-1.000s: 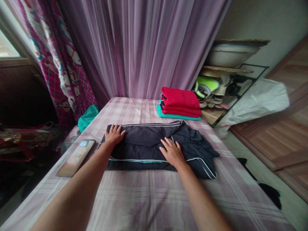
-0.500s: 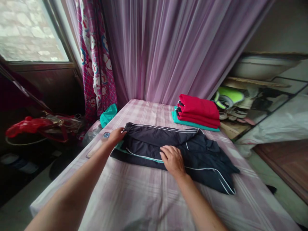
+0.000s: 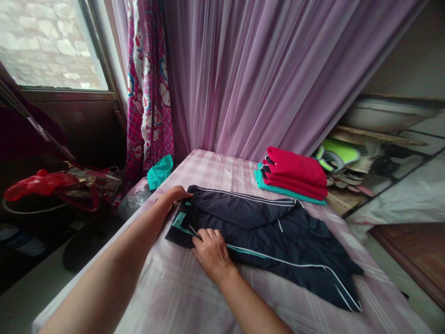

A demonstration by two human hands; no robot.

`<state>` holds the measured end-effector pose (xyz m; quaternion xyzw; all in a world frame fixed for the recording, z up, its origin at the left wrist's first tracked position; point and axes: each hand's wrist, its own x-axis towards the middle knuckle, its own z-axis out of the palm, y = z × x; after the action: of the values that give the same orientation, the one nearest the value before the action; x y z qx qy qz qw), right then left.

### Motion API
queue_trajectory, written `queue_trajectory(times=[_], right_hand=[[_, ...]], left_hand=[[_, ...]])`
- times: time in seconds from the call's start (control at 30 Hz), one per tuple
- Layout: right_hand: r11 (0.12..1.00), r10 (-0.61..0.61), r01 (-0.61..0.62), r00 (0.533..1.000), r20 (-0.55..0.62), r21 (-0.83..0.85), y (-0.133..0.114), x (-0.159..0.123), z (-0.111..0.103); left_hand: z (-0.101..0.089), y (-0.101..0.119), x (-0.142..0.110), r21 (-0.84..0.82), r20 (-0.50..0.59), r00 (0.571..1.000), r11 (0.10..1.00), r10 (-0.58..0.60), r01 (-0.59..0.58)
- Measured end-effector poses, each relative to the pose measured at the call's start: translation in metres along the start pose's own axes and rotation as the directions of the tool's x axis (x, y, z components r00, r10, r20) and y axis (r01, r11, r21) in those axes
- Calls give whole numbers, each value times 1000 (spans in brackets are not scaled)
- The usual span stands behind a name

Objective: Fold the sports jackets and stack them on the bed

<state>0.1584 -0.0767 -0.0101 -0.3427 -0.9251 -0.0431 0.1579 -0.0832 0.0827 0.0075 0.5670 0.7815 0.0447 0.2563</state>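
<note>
A dark navy garment [image 3: 250,227] with white piping lies folded lengthwise across the table, some teal fabric showing at its left end and along the near piping. My left hand [image 3: 179,193] is closed on the garment's far left corner. Closer to me, my right hand [image 3: 211,253] pinches the near layer by the piping, close to the left end; its fingertips are partly hidden. Behind the garment, to the right, a stack of folded red clothes [image 3: 299,174] rests on a folded teal cloth [image 3: 290,192].
A plaid cloth covers the table [image 3: 222,169]. Purple curtains [image 3: 250,83] hang at its far edge. On the right stands a rack with shoes [image 3: 347,176]. Beyond the left edge are a teal bag [image 3: 160,171] and a red object [image 3: 41,183].
Both hands lay flat on the garment before. My left hand took hold of the far left corner; my right hand slid left and closed on the near layer. The view turned left.
</note>
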Motion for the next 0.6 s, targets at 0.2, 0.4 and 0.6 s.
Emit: queue_trajectory(times=[0.2, 0.4, 0.6], right_hand=[[998, 48, -50, 998, -43, -45, -2, 4, 15], [973, 160, -135, 979, -127, 186, 6, -3, 5], [827, 451, -267, 841, -299, 495, 23, -30, -6]], left_hand=[[2, 1, 7, -139, 33, 999, 990, 22, -18], [-14, 15, -14, -442, 72, 993, 895, 96, -54], [-44, 88, -25, -619, 32, 966, 763, 258, -184]])
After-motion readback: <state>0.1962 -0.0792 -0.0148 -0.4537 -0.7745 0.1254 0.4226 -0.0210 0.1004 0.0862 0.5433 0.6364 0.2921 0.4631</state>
